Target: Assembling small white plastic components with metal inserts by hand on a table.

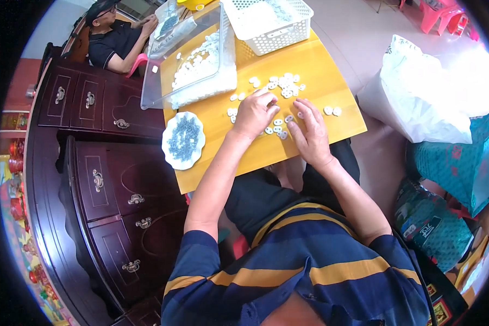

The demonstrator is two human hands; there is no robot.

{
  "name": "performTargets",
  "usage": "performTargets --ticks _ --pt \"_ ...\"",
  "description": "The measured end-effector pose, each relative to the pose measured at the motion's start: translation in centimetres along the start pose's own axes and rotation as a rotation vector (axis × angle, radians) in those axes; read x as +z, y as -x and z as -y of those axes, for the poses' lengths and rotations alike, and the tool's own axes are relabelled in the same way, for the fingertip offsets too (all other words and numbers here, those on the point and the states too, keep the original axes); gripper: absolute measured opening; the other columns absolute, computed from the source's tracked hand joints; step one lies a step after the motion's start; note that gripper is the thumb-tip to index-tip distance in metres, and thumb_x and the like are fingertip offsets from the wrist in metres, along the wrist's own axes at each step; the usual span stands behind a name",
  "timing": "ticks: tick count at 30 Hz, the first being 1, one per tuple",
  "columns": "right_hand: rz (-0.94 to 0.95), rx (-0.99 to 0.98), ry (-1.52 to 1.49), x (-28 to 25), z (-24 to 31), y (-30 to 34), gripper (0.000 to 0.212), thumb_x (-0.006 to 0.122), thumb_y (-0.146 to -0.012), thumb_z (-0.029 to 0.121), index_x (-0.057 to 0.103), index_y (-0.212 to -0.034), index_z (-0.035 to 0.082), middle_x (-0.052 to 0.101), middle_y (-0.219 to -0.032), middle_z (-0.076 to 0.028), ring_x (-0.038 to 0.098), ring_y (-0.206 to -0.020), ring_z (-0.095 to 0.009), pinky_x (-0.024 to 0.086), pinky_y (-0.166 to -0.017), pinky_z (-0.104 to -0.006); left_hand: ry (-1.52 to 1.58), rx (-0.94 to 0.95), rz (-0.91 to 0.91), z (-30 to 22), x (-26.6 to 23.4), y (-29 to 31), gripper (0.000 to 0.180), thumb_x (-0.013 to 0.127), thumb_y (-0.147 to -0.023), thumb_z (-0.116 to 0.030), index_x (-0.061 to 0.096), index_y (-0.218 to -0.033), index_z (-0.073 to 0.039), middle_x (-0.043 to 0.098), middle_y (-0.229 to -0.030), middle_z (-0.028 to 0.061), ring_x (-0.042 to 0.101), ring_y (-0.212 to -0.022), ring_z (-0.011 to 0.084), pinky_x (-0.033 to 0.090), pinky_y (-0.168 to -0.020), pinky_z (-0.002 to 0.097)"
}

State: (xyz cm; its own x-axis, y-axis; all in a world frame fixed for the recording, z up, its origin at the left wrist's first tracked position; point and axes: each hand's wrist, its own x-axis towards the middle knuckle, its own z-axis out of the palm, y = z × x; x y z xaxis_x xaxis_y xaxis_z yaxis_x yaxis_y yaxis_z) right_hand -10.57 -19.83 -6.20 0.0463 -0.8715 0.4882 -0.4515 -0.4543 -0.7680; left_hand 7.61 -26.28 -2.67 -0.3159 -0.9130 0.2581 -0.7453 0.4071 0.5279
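Resting on small white parts (pixel 281 87), both hands' grips lie loosely open: left hand (pixel 254 113), right hand (pixel 311 132).

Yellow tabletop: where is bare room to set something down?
The yellow tabletop is bare along its right edge beyond the two outlying white pieces, and along the near edge between the plate of screws and the left hand. Crowded: the scattered white pieces, clear bin and white basket.

small white round pieces (pixel 286 85), scattered flat on yellow table (pixel 320 65), some under hands
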Motion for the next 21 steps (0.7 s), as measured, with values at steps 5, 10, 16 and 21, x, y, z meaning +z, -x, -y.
performTargets --ticks 5,10,16,21 --pt "0.020 0.034 -0.060 0.1 0.2 -0.3 0.043 0.065 -0.092 0.006 0.055 -0.133 0.002 0.056 -0.135 -0.020 0.054 -0.126 -0.035 0.045 -0.105 -0.0408 0.000 0.003 -0.070 0.4 -1.1 0.9 0.011 0.071 -0.080 -0.002 0.070 -0.091 -0.002 0.070 -0.086 0.0132 0.069 -0.076 0.0288 0.055 -0.071 0.0365" --pt "0.004 0.075 -0.092 0.0 -0.1 -0.1 0.041 0.062 -0.094 0.007 0.056 -0.134 0.002 0.058 -0.133 -0.018 0.058 -0.120 -0.033 0.047 -0.102 -0.0382 -0.010 0.000 -0.223 1.2 -2.2 3.0 0.009 0.069 -0.083 0.001 0.071 -0.092 0.000 0.071 -0.084 0.0134 0.068 -0.069 0.0273 0.055 -0.071 0.0360" --pt "0.062 0.128 -0.112 0.0 0.2 -0.2 0.041 0.063 -0.093 0.008 0.057 -0.133 0.003 0.059 -0.132 -0.017 0.059 -0.118 -0.032 0.047 -0.101 -0.0377 0.008 -0.188 -0.255 1.4 -3.1 7.1 0.013 0.072 -0.083 0.000 0.070 -0.096 0.000 0.070 -0.082 0.0132 0.068 -0.067 0.0194 0.053 -0.064 0.0293" --pt "0.063 0.049 0.046 0.4 0.0 -0.3 0.040 0.063 -0.092 0.007 0.058 -0.132 0.003 0.060 -0.130 -0.017 0.059 -0.117 -0.033 0.048 -0.101 -0.0383 -0.041 -0.175 -0.297 1.8 -2.7 7.0 0.014 0.073 -0.084 -0.005 0.071 -0.097 -0.001 0.070 -0.084 0.0125 0.070 -0.071 0.0234 0.054 -0.066 0.0330"
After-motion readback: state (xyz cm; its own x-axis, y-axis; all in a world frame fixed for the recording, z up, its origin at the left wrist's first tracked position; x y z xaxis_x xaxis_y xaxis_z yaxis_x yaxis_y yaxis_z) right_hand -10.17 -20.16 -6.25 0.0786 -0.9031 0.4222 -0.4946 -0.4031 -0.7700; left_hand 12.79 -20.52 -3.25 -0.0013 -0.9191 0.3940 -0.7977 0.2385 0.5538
